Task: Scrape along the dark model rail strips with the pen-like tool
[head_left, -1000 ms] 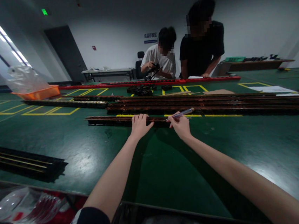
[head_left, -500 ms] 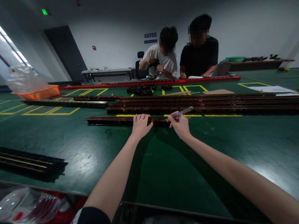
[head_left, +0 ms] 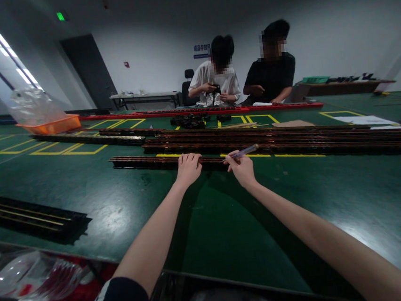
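Note:
A long, dark rail strip (head_left: 141,163) with thin coppery edges lies crosswise on the green table in front of me. My left hand (head_left: 188,168) is closed over it from above, fingers curled past its far side. To the right, my right hand (head_left: 242,168) pinches a slim pen (head_left: 245,151) with a see-through barrel. Its tip points down left at the strip's right end, and its back end rises to the right. Whether the tip touches the strip is too small to tell.
Behind lies a stack of similar long strips (head_left: 291,137). More strips (head_left: 29,216) lie at the left. An orange basket (head_left: 51,125) holding plastic bags stands farther back. Two people sit across the table; one handles a dark part (head_left: 212,91). Bottles (head_left: 31,275) are at the lower left.
The strip under my left hand has slid slightly left. My hands have barely moved. Across the table, one person has lowered the dark part's hand grip, and the other has raised a hand.

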{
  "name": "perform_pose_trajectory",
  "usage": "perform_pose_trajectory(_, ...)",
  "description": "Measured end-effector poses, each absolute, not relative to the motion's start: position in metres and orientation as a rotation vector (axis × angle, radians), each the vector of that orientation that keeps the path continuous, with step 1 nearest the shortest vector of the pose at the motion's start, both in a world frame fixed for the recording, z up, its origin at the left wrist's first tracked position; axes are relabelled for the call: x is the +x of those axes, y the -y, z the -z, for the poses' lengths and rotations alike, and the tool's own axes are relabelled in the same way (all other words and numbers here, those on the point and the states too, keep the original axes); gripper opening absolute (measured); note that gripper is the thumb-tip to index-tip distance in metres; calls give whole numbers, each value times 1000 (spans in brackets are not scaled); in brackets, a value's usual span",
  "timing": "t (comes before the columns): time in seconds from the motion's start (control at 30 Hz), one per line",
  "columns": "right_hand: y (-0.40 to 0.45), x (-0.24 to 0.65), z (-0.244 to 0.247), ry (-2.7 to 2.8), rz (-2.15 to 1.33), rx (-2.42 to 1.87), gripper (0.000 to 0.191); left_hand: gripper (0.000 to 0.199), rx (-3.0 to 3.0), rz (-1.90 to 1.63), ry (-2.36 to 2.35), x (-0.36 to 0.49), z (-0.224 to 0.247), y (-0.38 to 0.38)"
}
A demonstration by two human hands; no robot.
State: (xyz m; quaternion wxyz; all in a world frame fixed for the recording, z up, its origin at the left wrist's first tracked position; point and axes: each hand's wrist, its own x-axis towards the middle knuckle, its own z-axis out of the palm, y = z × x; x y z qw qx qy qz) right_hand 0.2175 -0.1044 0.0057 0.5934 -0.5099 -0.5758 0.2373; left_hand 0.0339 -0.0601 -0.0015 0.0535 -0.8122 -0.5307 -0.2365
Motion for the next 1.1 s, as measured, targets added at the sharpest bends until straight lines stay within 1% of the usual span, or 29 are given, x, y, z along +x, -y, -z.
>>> perform_pose_trajectory(0.43,106,218,-7,1332,-566,-1186,25,40,-2484,695,1617,33,0,61)
perform_pose_trajectory(0.67,105,218,-6,1328,-562,-1180,28,40,-2476,688,1617,33,1,62)
perform_pose_trajectory(0.9,106,218,-7,1275,-554,-1204,21,38,-2463,697,1608,33,3,59)
perform_pose_trajectory(1.1,109,218,-9,1249,-543,-1228,19,38,-2472,695,1605,33,2,61)
